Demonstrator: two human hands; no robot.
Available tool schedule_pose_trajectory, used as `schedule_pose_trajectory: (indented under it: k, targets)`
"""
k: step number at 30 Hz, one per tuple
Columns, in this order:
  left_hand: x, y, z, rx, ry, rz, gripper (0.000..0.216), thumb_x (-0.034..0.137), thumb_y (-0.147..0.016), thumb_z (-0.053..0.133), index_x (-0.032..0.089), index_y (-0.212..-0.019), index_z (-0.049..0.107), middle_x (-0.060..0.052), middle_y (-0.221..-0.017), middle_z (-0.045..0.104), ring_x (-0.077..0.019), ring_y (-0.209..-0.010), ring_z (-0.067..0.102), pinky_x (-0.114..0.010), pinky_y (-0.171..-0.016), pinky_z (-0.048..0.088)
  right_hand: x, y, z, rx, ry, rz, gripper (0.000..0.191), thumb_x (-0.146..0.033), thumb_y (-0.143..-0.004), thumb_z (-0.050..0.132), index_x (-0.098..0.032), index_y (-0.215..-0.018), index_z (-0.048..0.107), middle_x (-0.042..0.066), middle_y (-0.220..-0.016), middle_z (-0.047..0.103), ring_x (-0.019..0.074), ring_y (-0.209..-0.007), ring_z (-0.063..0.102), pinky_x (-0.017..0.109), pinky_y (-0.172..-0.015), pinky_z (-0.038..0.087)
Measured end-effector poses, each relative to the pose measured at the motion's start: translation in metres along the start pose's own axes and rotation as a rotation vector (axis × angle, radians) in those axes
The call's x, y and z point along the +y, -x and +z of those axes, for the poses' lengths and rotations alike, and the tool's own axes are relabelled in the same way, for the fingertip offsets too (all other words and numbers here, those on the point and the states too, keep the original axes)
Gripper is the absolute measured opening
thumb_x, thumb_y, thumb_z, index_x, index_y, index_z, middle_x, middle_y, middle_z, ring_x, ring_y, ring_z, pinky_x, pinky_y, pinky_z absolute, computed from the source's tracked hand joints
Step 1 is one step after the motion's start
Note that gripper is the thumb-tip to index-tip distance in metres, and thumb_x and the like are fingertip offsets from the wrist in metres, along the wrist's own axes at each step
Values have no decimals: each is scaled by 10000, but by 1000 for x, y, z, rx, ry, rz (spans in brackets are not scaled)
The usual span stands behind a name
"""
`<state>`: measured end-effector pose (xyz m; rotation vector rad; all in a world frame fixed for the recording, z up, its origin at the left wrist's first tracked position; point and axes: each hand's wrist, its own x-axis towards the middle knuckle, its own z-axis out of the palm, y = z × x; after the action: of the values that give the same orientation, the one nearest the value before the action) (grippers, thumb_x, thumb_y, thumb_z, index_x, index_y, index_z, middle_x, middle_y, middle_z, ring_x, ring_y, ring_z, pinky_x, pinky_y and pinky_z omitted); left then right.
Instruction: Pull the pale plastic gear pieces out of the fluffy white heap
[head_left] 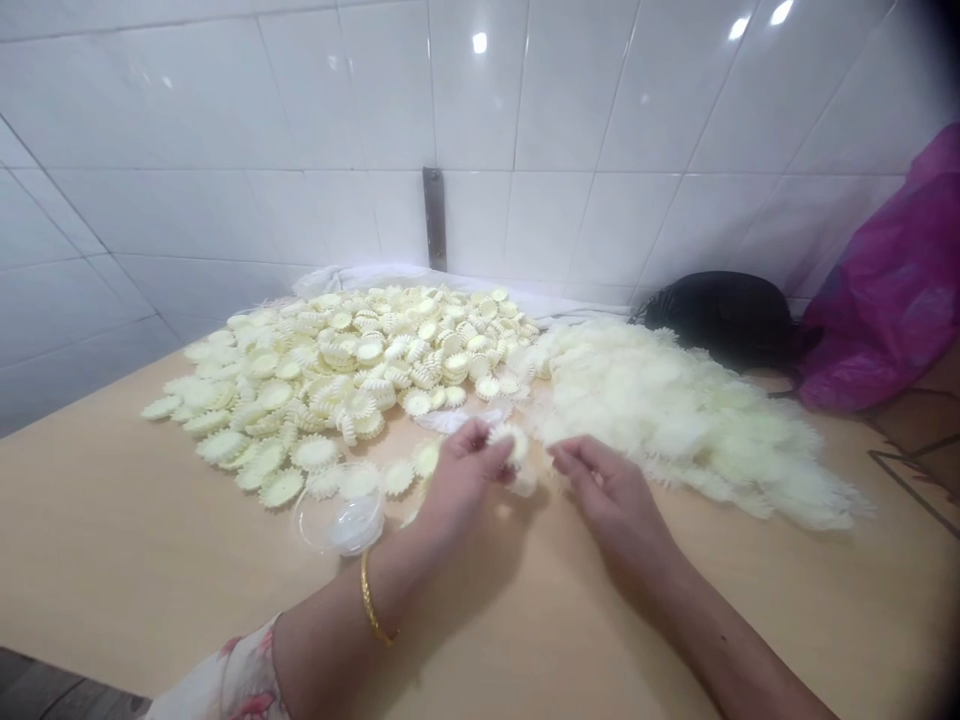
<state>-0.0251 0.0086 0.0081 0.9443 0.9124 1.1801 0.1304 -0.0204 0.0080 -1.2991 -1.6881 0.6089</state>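
My left hand [456,485] is closed on a small pale-yellow scalloped disc [516,443], gripped between thumb and fingers above the table. A sheer, pale piece hangs just under that disc. Just to the right, my right hand [611,490] is pinched, fingertips pointing toward the disc but apart from it; whatever it holds is too small to make out. Behind my left hand spreads a large heap of similar scalloped discs [360,365]. Beyond my right hand lies a heap of gauzy, frilled whitish-yellow pieces [675,415].
A clear plastic tub [357,522] stands beside my left wrist on the wooden table [112,530]. White cloth or plastic [352,278] lies behind the heaps, against the tiled wall [360,90]. At the right are a black bag-like object [724,310] and a magenta plastic bag [885,290].
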Motion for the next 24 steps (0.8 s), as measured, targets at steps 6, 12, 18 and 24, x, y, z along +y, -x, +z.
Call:
schedule_pose_trajectory:
  k: [6,12,18,24]
  targets:
    - [7,-10,-7,90,62,-29,213,245,-641,689,151,-673,501,31,-634,506,-76,-563,511,-224,-570,420,11,1,11,-189,528,-374,173,-144,-837,459,-199,-809,621,60,-892,619,230,-878,473,395,-769,363]
    - [3,0,3,-22,70,-130,167,235,-657,671,145,-742,559,1,-659,550,-88,-559,517,-227,-533,405,23,-4,10,117,675,-363,194,-145,-842,440,-156,-917,618,128,-1052,582,274,-969,456,427,-771,379]
    - [-6,5,7,-99,-11,-88,164,250,-655,669,133,-633,557,3,-552,526,-74,-479,460,-220,-501,366,1,1,3,228,214,-206,172,-245,-874,441,-194,-819,596,34,-822,620,187,-799,547,319,-727,429]
    - [-5,12,11,-142,-2,-75,245,319,-659,675,153,-598,505,24,-522,493,-71,-453,443,-221,-483,360,-8,3,3,85,-54,37,229,-357,-837,483,-180,-853,626,43,-839,657,197,-787,590,300,-701,441]
